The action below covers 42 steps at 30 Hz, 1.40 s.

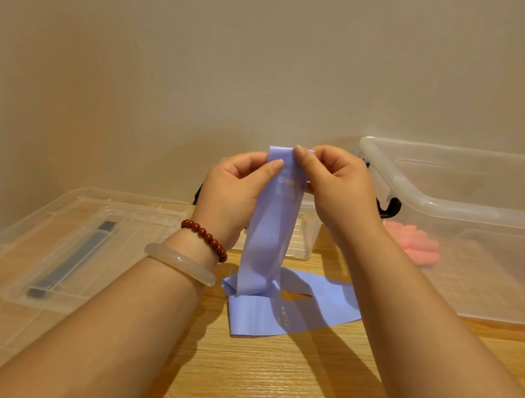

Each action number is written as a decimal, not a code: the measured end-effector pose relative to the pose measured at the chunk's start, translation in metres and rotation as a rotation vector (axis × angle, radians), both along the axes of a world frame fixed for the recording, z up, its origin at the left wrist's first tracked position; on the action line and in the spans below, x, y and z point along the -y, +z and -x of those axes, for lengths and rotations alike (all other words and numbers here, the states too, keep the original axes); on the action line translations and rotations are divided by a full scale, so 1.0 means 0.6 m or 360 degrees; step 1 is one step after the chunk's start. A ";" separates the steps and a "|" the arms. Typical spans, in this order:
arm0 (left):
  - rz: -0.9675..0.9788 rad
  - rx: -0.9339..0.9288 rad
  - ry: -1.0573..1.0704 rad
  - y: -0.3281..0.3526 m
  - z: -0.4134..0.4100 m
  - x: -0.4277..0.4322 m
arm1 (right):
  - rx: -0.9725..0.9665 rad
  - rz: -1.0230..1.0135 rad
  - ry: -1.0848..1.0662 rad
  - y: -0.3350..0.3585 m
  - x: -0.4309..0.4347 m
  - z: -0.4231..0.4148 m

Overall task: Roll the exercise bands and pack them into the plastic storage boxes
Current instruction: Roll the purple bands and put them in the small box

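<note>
A lavender exercise band (270, 237) hangs from both my hands above the wooden table; its lower part lies crumpled and folded on the tabletop. My left hand (233, 190) pinches the band's top left edge between thumb and fingers. My right hand (336, 180) pinches the top right edge. A large clear storage box (445, 195) stands at the right, with several pink rolled bands (416, 242) showing through its wall. A smaller clear box (304, 234) sits behind the hanging band, mostly hidden by my hands.
A clear plastic lid (60, 244) with a dark handle lies flat on the left of the wooden table (271, 374). A plain wall closes off the back. Black latches sit on the large box's ends.
</note>
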<state>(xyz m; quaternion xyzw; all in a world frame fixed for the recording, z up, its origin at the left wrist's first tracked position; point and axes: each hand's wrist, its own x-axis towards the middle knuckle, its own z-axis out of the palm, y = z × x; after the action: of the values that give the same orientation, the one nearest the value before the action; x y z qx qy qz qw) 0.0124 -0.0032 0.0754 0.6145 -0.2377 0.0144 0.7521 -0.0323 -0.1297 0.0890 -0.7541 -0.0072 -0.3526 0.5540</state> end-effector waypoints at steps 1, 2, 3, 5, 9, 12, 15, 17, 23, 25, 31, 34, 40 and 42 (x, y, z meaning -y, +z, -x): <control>0.0019 -0.0001 0.0035 0.003 0.001 0.001 | -0.0002 -0.0003 0.0009 0.001 -0.001 -0.001; 0.0034 -0.0005 0.0061 0.006 0.002 0.002 | -0.0006 -0.0006 0.0025 0.002 -0.002 0.000; 0.0045 -0.0007 0.0076 0.008 0.002 0.003 | -0.0009 -0.0015 0.0039 0.003 -0.002 0.001; 0.0057 -0.0004 0.0089 0.010 0.001 0.005 | 0.0011 -0.0017 0.0068 0.001 -0.002 0.005; 0.0025 0.0062 0.0038 0.009 0.000 0.000 | 0.0066 0.0019 0.0037 -0.001 0.001 0.006; 0.0065 0.0033 0.0045 0.011 0.000 -0.003 | 0.0096 0.0011 0.0041 0.004 0.000 0.006; 0.0117 -0.0049 0.0016 0.016 0.003 -0.004 | 0.0120 -0.0029 0.0082 0.005 -0.001 0.005; 0.0158 -0.0107 -0.0072 0.020 0.005 -0.006 | 0.0176 -0.0040 0.0076 0.003 -0.001 0.004; 0.0232 -0.0175 -0.0169 0.026 0.008 -0.011 | 0.0369 0.0098 0.0049 -0.008 -0.002 0.007; 0.0230 -0.0190 -0.0159 0.027 0.007 -0.011 | 0.0422 0.0123 0.0054 -0.010 -0.002 0.007; 0.0115 -0.0056 -0.0018 0.022 0.003 -0.008 | 0.0336 0.0126 0.0041 -0.013 0.001 0.004; 0.0006 0.0115 0.0147 0.014 -0.004 -0.010 | 0.0149 0.0043 0.0138 -0.014 0.003 0.004; -0.0071 0.0219 0.0061 0.011 -0.010 -0.015 | 0.0158 0.0105 -0.0012 -0.009 0.003 -0.001; -0.0079 0.0182 -0.0001 0.015 -0.008 -0.018 | 0.0208 0.0091 -0.0017 -0.011 0.002 -0.003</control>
<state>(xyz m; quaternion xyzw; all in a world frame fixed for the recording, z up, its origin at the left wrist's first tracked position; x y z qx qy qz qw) 0.0170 0.0073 0.0844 0.6310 -0.2809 0.0433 0.7219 -0.0308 -0.1311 0.0827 -0.7451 -0.0494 -0.4037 0.5287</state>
